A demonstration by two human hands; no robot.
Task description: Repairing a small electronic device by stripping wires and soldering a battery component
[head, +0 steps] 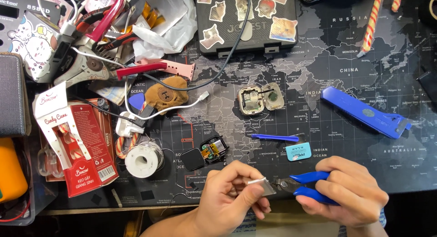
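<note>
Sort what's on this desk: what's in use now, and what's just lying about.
In use: left hand holding a metal strip; right hand holding blue cutters.

Lying about: opened watch, blue spudger, solder spool, black case, candy box.

Both hands sit low and close together, left hand (230, 196) pinching with its fingers, right hand (348, 191) curled closed.
</note>
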